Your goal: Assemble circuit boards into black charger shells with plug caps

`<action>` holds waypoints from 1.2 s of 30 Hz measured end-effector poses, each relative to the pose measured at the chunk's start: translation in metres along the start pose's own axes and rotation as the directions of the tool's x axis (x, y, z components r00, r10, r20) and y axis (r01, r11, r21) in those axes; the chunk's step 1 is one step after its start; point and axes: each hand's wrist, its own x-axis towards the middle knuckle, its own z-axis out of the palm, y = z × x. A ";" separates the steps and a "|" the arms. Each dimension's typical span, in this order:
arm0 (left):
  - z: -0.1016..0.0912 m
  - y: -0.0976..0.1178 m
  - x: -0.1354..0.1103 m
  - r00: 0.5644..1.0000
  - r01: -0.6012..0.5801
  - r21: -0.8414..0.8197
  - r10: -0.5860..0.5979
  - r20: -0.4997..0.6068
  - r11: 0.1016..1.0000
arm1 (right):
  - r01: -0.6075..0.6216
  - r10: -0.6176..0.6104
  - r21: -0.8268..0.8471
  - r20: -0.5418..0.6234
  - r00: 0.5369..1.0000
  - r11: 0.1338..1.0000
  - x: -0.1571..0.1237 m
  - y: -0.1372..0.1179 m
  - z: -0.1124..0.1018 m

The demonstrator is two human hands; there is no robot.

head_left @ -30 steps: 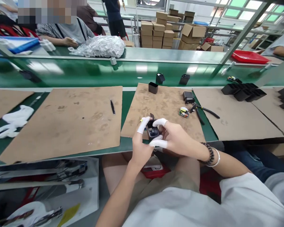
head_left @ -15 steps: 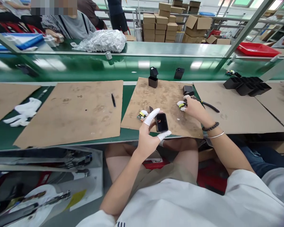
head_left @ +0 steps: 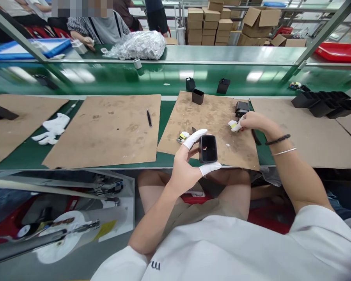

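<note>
My left hand (head_left: pixel 185 171), with white finger cots on the thumb and a fingertip, grips a black plastic case (head_left: pixel 208 149), its open end facing me. My right hand (head_left: pixel 253 121) reaches to the right part of the cardboard mat (head_left: pixel 175 117). Its white-covered fingertips pinch a small circuit board (head_left: pixel 233 125) with a yellow part, mostly hidden by the fingers. Just behind those fingers sits a black box (head_left: pixel 241 108). Another circuit board (head_left: pixel 182 137) with yellow and white parts lies beyond my left hand. One more open black case (head_left: pixel 197 96) stands at the mat's back edge.
Black cases (head_left: pixel 223 86) sit on the green belt (head_left: pixel 105 80) behind the mats. A cluster of black cases (head_left: pixel 324 103) stands to the right. Leftward lie a black pen-like tool (head_left: pixel 149 118) and white gloves (head_left: pixel 54 127). A pliers handle (head_left: pixel 255 137) shows beside my right forearm.
The view has swung slightly left. My right hand has turned over the circuit board, and its forearm now hides most of the pliers. Pieces on the belt have shifted left relative to the mat.
</note>
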 end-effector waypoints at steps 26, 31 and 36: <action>0.011 0.013 -0.006 0.990 -0.127 0.183 0.135 -0.028 0.975 | 0.535 -0.352 0.709 -0.408 0.842 0.460 -0.160 -0.093 0.087; 0.011 0.013 -0.005 0.985 -0.166 0.186 0.173 -0.020 0.968 | 0.535 -0.390 0.686 -0.376 0.841 0.493 -0.169 -0.089 0.084; 0.012 0.018 -0.006 0.987 -0.155 0.160 0.160 -0.020 0.975 | 0.524 -0.343 0.682 -0.398 0.851 0.510 -0.174 -0.085 0.083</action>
